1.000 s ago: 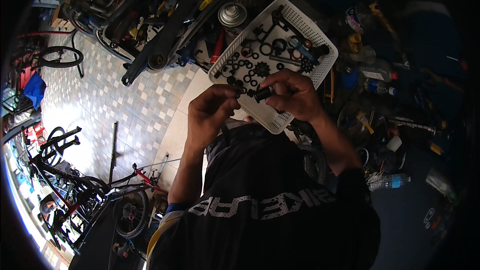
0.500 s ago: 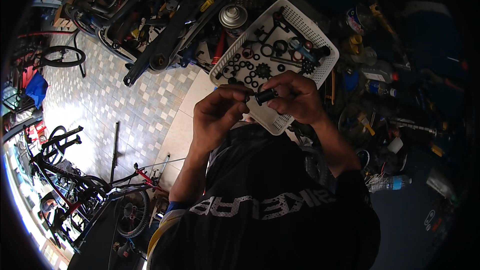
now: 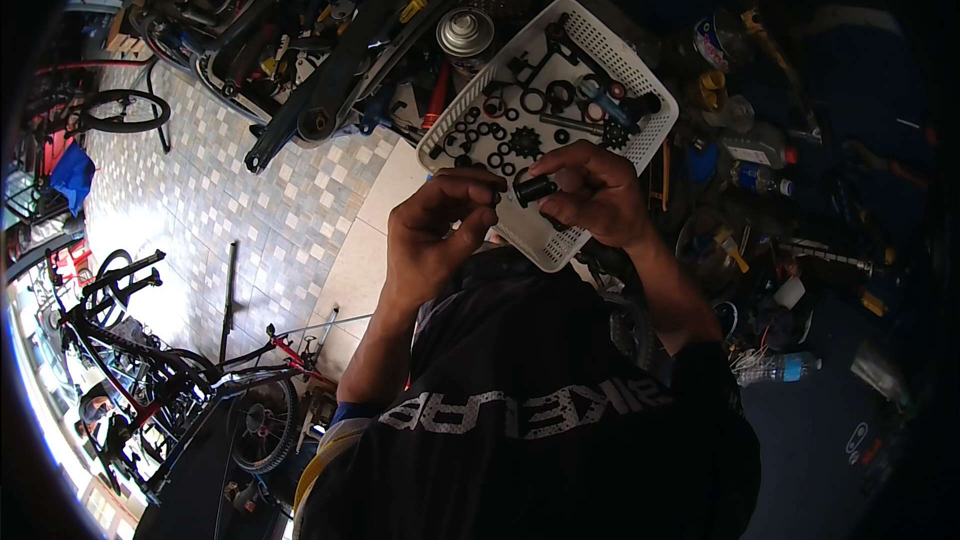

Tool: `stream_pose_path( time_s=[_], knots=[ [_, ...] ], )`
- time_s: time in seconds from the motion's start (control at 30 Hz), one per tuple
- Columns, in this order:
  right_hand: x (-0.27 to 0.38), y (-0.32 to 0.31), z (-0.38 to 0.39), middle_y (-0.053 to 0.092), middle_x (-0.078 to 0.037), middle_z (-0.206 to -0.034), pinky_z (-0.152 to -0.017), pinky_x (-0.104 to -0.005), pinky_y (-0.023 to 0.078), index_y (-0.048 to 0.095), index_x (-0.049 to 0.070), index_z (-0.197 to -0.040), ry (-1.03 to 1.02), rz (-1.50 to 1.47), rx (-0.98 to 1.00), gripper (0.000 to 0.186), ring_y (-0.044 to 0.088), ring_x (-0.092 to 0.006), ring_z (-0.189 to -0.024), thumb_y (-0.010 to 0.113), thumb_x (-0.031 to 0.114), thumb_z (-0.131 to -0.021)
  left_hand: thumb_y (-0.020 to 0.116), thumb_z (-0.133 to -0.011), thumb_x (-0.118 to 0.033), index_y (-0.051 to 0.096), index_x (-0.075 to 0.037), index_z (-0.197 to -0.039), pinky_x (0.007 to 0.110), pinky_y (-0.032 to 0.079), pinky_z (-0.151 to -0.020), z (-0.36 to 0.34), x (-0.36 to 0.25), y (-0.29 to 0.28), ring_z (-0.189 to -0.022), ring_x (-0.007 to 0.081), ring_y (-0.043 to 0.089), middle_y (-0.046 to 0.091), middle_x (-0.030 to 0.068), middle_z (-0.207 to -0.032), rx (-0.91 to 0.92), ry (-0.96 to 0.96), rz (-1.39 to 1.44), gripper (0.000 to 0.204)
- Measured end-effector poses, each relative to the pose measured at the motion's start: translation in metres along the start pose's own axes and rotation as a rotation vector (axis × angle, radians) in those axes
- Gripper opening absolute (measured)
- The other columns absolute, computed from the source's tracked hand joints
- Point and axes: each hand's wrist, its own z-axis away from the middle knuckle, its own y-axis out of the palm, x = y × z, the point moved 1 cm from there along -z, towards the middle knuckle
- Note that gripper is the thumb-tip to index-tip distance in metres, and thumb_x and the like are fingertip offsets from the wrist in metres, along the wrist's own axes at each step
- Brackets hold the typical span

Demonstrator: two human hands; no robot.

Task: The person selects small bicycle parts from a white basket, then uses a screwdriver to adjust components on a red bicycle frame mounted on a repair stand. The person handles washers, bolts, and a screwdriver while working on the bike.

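Above the near end of a white plastic basket (image 3: 655,145), my right hand (image 3: 605,198) pinches a short black cylindrical part (image 3: 535,190) between thumb and fingers. Its open, flanged end points toward my left hand (image 3: 440,225). That hand is closed in a pinch on a small dark ring-like piece (image 3: 494,198), partly hidden by the fingertips. A narrow gap separates the two parts. Inside the basket lie several black rings (image 3: 490,128), a small toothed sprocket (image 3: 525,142), a metal axle (image 3: 572,122) and a blue-grey part (image 3: 610,105).
A spray can (image 3: 466,35) stands by the basket's far left side, next to piled bike parts and tools (image 3: 330,70). Plastic bottles (image 3: 755,145) lie to the right. Bicycles (image 3: 150,370) stand at lower left on the tiled floor (image 3: 265,200).
The black cylinder in my right hand has shifted slightly to the right, widening the gap to the small piece. My left hand has hardly moved.
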Motion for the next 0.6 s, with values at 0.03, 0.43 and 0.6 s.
stream_pose_path(
  time_s=[0.03,0.43,0.6],
  knots=[
    [0.000,-0.001,0.000,0.051,0.011,-0.070,-0.051,-0.0200,0.027,0.072,0.008,-0.119,-0.009,0.008,0.003,0.036,0.033,0.0014,-0.055,0.085,0.010,-0.085,0.070,-0.093,0.008,0.066,0.003,-0.112,0.034,0.054,-0.101,0.000,0.000,0.000,-0.115,0.0181,0.066,0.067,0.0140,-0.126,0.002,0.005,-0.005,0.020],
    [0.005,0.000,0.001,0.046,0.011,-0.063,-0.053,-0.0212,0.025,0.071,0.003,-0.119,0.046,0.159,0.009,0.035,0.035,0.0010,-0.057,0.083,0.008,-0.086,0.072,-0.082,0.010,0.068,0.001,-0.101,0.025,0.055,-0.071,-0.001,-0.011,0.012,-0.088,0.0120,0.067,0.068,0.0123,-0.113,-0.072,0.250,-0.584,0.022],
    [0.001,-0.002,0.006,0.048,0.011,-0.064,-0.053,-0.0211,0.025,0.073,0.006,-0.120,0.123,0.253,0.021,0.035,0.035,0.0010,-0.056,0.083,0.010,-0.087,0.076,-0.081,0.008,0.071,-0.001,-0.098,0.025,0.055,-0.067,-0.001,-0.018,0.017,-0.083,0.0123,0.068,0.070,0.0106,-0.106,-0.114,0.297,-0.695,0.019]
  ],
)
